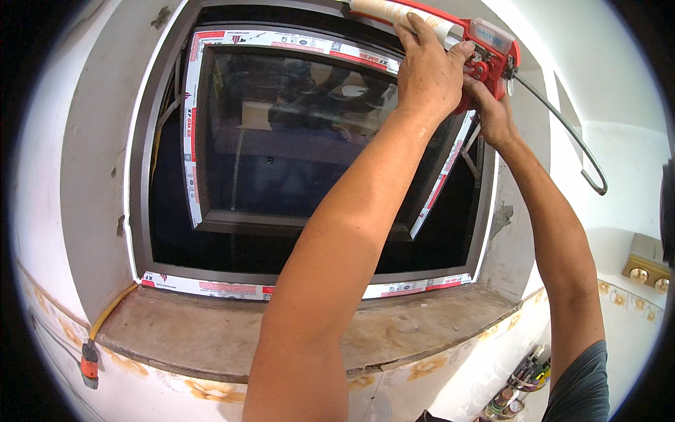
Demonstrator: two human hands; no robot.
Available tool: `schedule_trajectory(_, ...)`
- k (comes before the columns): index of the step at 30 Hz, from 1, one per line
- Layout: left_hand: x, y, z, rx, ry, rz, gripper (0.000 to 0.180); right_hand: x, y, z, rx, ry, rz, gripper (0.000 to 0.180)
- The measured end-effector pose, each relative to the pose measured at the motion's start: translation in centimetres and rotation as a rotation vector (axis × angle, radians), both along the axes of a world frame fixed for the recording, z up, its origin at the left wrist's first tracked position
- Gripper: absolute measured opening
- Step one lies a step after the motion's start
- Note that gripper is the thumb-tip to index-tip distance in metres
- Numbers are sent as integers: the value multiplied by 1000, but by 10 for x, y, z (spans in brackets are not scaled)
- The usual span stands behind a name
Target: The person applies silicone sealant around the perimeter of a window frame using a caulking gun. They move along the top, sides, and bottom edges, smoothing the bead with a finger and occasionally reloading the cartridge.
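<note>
Left hand (pixel 430 79): fingers slightly spread, draped over the near side of the white cartridge (pixel 383 10), thumb apart and lying against the rear of the red caulking gun (pixel 498 46). Right hand (pixel 493 116): under the gun at its grip, fingers curled up against it; most are hidden, so can't tell how hard they squeeze.

Gun is at top right of view, in front of the window's upper right corner, lying roughly crosswise, front end toward the left. Nozzle end runs to the top edge of view; can't tell whether it touches anything. Metal rod (pixel 562 121) sticks out the back, slopes down right, ends in a hook.

Behind the arms: dark glass sash (pixel 281 141) with printed protective tape on its border, inside a grey outer frame (pixel 140 211). Taped strip along the frame's bottom too.

Below: stained, rough sill (pixel 204 327). Yellow cable (pixel 111 309) off its left end, orange-and-grey connector (pixel 89 367) hanging from it. Floral tiles (pixel 218 390) under the sill. Lower right: jumbled small items (pixel 527 376), blurry. Brass-coloured fitting (pixel 643 264) on the right wall.
</note>
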State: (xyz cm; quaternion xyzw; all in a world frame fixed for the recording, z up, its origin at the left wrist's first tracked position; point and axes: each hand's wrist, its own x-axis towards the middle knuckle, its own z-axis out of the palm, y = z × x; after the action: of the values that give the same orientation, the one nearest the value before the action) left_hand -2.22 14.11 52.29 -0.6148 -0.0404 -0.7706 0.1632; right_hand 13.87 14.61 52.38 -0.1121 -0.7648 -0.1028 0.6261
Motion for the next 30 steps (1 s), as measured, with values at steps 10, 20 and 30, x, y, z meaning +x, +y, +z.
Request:
schedule_trajectory(10, 15, 2, -2, 12, 42, 32, 97, 18, 4, -4, 8, 35, -56, 36)
schedule_trajectory(20, 24, 4, -1, -21, 56, 34, 99, 24, 7, -7, 43, 51, -65, 34)
schedule_trajectory(30, 29, 8, -2, -15, 55, 1, 98, 34, 6, -8, -53, -86, 95, 38)
